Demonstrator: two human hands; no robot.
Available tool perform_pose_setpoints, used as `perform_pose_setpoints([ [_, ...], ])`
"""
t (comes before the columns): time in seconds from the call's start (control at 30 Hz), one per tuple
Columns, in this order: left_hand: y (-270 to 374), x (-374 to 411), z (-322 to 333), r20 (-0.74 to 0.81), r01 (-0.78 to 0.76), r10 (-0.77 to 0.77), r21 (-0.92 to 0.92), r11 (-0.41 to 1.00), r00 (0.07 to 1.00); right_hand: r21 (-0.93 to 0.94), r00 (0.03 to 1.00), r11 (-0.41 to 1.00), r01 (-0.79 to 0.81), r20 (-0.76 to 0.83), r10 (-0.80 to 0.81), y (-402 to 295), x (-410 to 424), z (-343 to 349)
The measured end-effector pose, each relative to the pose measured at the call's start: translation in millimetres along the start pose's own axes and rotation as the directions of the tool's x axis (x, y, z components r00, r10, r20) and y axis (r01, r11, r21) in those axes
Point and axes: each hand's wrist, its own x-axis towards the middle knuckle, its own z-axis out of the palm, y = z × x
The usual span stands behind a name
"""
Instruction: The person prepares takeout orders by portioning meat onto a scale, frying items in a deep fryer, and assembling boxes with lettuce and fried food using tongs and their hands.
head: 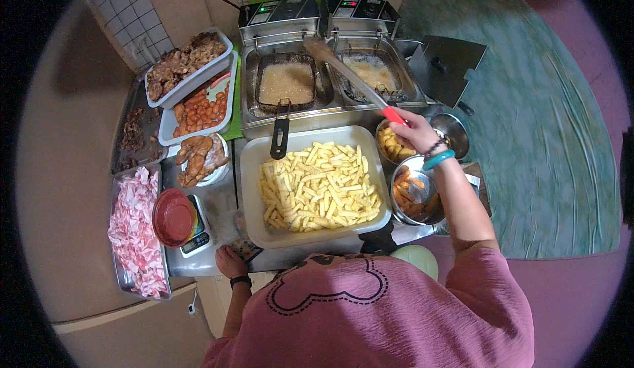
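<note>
My right hand (pixel 412 129) grips the red handle of metal tongs (pixel 364 88), whose blurred far end hangs above the rim between two fryer baskets. In the left basket (pixel 287 82) and the right basket (pixel 370 75), oil bubbles and foams. The left basket's black handle (pixel 280 138) reaches over a white plastic tub (pixel 250 219) of pale crinkle-cut fries (pixel 322 190). My left hand (pixel 231 262) rests at the counter's front edge, near the tub's lower left; whether it holds anything cannot be told.
Left stand a tray of raw sliced meat (pixel 138 234), a red bowl (pixel 173 218) on a scale (pixel 200 239), fried chicken (pixel 200 160) on a white container, and tubs of browned meat (pixel 185 63) and small sausages (pixel 205 113). Right are metal bowls (pixel 416 167) of fried pieces and a fryer lid (pixel 446 66).
</note>
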Motion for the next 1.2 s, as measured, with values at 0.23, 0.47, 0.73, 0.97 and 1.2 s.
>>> perform_pose_setpoints([
  [0.23,-1.2,-4.0,0.2,-0.008,-0.026,0.025,-0.016,1.0,1.0,0.241,0.985,0.962,-0.126,-0.085,0.15,21.0,-110.1,-74.7],
  [0.47,4.9,1.8,7.5,-0.016,-0.056,0.056,-0.028,0.998,0.998,0.077,0.838,0.925,-0.373,-0.401,0.371,86.8,-202.8,-152.0],
  [0.73,-16.2,-0.7,21.1,0.056,-0.033,0.02,0.24,0.97,0.998,-0.885,0.988,0.458,-0.085,-0.134,-0.076,195.7,-156.2,-217.3],
  [0.97,23.5,-19.9,-65.9,0.08,0.38,-0.372,-0.233,0.895,0.925,-0.84,0.949,0.518,-0.162,-0.277,-0.152,67.3,-114.5,-126.0],
  [1.2,-62.4,-120.1,-144.4,-0.428,0.498,-0.609,-0.351,0.793,0.668,-0.596,0.913,0.731,0.332,0.008,-0.409,-48.4,-77.7,11.1],
])
